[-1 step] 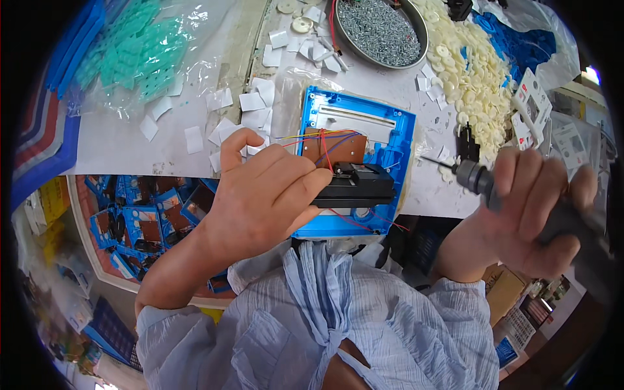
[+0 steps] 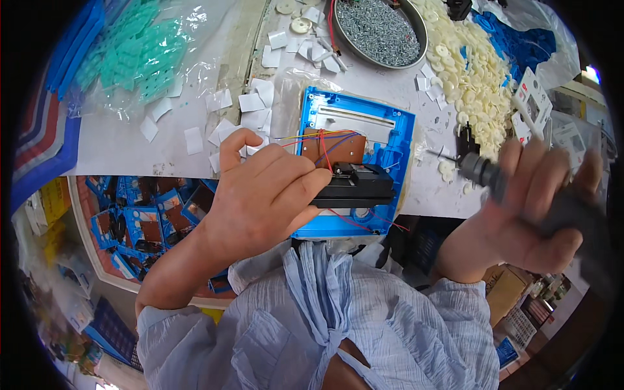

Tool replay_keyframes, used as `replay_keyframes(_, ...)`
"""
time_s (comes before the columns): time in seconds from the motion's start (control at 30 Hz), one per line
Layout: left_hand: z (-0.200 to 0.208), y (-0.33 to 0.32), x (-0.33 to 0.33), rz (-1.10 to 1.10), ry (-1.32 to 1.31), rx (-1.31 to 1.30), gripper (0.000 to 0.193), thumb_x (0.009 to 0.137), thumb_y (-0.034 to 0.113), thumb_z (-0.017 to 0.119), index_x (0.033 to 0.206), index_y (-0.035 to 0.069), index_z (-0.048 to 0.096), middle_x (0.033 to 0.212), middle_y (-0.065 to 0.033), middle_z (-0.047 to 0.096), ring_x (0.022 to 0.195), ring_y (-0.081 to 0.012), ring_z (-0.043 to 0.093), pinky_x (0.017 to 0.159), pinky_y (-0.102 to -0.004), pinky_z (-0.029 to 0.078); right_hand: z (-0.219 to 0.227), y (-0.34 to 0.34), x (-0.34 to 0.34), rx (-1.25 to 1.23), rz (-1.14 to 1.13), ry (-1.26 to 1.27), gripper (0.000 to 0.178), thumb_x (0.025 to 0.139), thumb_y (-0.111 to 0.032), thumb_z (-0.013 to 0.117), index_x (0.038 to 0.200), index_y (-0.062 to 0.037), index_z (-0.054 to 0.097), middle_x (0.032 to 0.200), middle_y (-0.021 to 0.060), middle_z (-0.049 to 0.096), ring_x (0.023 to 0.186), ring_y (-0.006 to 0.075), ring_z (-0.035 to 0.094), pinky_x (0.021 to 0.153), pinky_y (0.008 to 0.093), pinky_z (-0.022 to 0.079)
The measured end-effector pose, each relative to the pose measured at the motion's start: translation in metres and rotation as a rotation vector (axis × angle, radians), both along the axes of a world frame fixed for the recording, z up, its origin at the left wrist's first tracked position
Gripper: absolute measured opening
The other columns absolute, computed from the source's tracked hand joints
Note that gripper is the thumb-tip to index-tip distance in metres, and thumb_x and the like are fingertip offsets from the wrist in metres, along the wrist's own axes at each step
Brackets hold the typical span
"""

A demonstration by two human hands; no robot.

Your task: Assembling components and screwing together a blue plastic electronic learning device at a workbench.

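Note:
On the table before me lies a blue plastic casing [image 2: 404, 130], its inside facing up. A brown circuit board [image 2: 348, 149] with red, yellow and blue wires sits within it. Across the near part of the casing rests a black mechanism [image 2: 357, 188], with my left hand [image 2: 257, 195] closed on its left end. My left index finger is bent and raised away from it. To the right, my right hand [image 2: 530, 218] is wrapped round a grey power screwdriver [image 2: 481, 170], blurred by motion. Its thin bit points left, apart from the casing.
A round metal tray [image 2: 383, 65] of screws stands at the back, beside a heap of cream discs [image 2: 481, 88]. White square pieces [image 2: 252, 102] and bagged green parts [image 2: 146, 58] lie left. Below the table edge, a crate [image 2: 81, 218] holds several blue assemblies.
The screwdriver in my right hand has shifted slightly to the right. My left hand, the mechanism and the casing look the same.

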State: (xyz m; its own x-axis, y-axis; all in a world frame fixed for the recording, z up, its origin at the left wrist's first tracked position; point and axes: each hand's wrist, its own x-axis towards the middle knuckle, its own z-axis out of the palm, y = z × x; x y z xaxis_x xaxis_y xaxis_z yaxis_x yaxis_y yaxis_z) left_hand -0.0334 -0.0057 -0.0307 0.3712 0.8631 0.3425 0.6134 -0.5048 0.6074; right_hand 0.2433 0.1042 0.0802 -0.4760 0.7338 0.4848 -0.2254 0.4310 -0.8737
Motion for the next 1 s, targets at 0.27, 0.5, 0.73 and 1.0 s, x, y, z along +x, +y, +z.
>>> replay_keyframes(0.27, -0.002, 0.014, 0.003, 0.023, -0.111, -0.044, 0.047, 0.072, 0.016, 0.083, 0.115, 0.009, 0.066, 0.116, -0.0076, 0.065, 0.102, -0.0287, 0.062, 0.093, -0.0428, 0.038, -0.032, -0.043, -0.005, 0.589, -0.337, -0.73, 0.071, 0.077, -0.02, 0.083, 0.141, -0.012, 0.052, 0.137, 0.0195, 0.058, 0.125, 0.0423, 0.053, 0.101, 0.0535, 0.045)
replay_keyframes(0.5, -0.007, 0.025, 0.014, 0.242, -0.399, -0.362, 0.052, 0.089, 0.011, 0.072, 0.135, 0.0, 0.048, 0.116, -0.0106, 0.064, 0.106, -0.0212, 0.06, 0.099, -0.0367, 0.044, -0.073, -0.015, -0.025, 0.402, -0.124, -0.754, 0.055, 0.069, 0.0, 0.081, 0.122, -0.0081, 0.068, 0.115, 0.0141, 0.068, 0.094, 0.0303, 0.068, 0.078, 0.036, 0.056)
replay_keyframes(0.73, -0.01, 0.012, 0.023, 0.229, -0.292, -0.212, 0.053, 0.085, 0.02, 0.076, 0.131, 0.005, 0.056, 0.12, -0.0054, 0.067, 0.101, -0.0261, 0.057, 0.094, -0.0437, 0.034, -0.054, 0.019, -0.006, -0.474, 0.109, -0.714, 0.038, 0.089, -0.017, 0.079, 0.121, -0.0013, 0.069, 0.085, 0.0032, 0.07, 0.072, 0.0066, 0.063, 0.063, 0.023, 0.049)
replay_keyframes(1.0, 0.005, 0.022, 0.032, 0.184, 0.14, 0.006, 0.056, 0.08, 0.017, 0.075, 0.134, 0.008, 0.066, 0.108, -0.0043, 0.065, 0.098, -0.0243, 0.056, 0.091, -0.044, 0.034, -0.047, 0.023, -0.007, 0.059, -0.164, -1.086, 0.039, 0.085, -0.025, 0.082, 0.116, -0.0034, 0.073, 0.073, 0.0068, 0.066, 0.06, 0.0179, 0.062, 0.055, 0.0297, 0.048)
